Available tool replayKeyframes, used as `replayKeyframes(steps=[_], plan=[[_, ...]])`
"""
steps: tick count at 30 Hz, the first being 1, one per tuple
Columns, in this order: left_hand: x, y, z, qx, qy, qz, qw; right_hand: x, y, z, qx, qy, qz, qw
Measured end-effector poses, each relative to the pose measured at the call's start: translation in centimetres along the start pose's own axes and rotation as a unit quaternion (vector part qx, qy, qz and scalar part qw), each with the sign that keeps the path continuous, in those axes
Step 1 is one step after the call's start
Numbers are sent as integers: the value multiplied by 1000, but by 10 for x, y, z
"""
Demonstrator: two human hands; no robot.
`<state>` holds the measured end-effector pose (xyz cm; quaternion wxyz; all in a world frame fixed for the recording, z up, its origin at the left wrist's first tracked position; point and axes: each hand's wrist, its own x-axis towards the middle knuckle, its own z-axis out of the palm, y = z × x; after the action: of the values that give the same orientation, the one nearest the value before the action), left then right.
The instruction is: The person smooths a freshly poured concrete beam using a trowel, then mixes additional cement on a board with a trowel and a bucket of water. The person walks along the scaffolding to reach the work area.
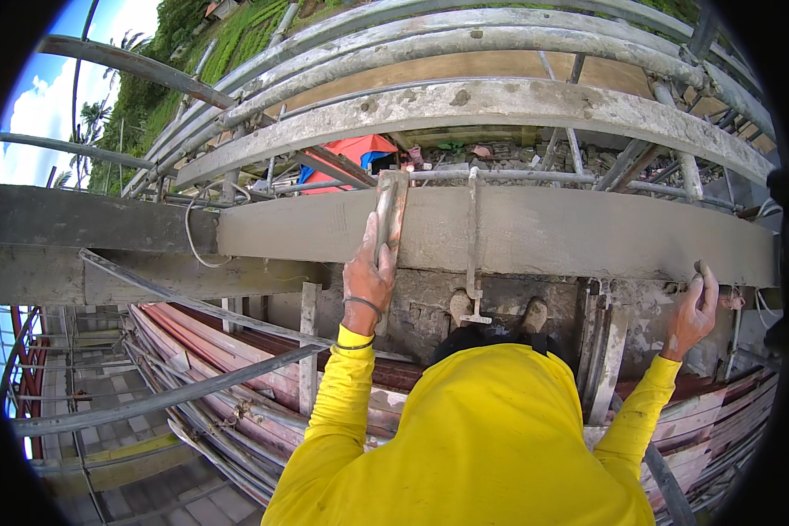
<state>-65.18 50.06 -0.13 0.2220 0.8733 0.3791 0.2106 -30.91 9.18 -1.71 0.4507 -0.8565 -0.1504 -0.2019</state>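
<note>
My left hand (368,276) is wrapped around a narrow, mortar-smeared wooden board (394,206), held upright across the wet grey face of a plastered beam (543,230). At the beam's lower right edge my right hand (694,307) has its fingers drawn together. A small grey lump shows at those fingertips, too unclear to name. Between my hands, a metal clamp (472,237) with a T-shaped end hangs over the beam. Yellow sleeves cover both forearms, and a dark band circles my left wrist.
Scaffold pipes (465,39) and a mortar-stained rail (535,101) run beyond the beam. An orange-red tarp (351,158) lies below. To the left are a looped white cord (193,232), a diagonal metal bar (175,399) and stacked reddish planks (210,351). My shoes (535,314) stand under the beam.
</note>
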Motion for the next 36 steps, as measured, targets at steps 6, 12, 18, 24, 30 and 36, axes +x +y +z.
replayKeyframes(steps=[6,12,18,24,30,36], plan=[[34,-174,-96,105,74,-182,975,-12,14,-17,-76,0,21,997],[46,-246,-129,-145,120,-257,948,-12,12,-15,-56,3,56,997],[17,-117,-65,-96,23,-195,976,-8,12,2,-67,-19,33,997],[-11,-31,-32,-137,18,10,990,3,16,17,-36,-49,7,998],[5,-155,-141,-87,86,-144,982,23,21,20,-45,-58,-37,997],[24,-325,-229,39,185,-202,961,22,0,42,-65,-86,-60,992]])
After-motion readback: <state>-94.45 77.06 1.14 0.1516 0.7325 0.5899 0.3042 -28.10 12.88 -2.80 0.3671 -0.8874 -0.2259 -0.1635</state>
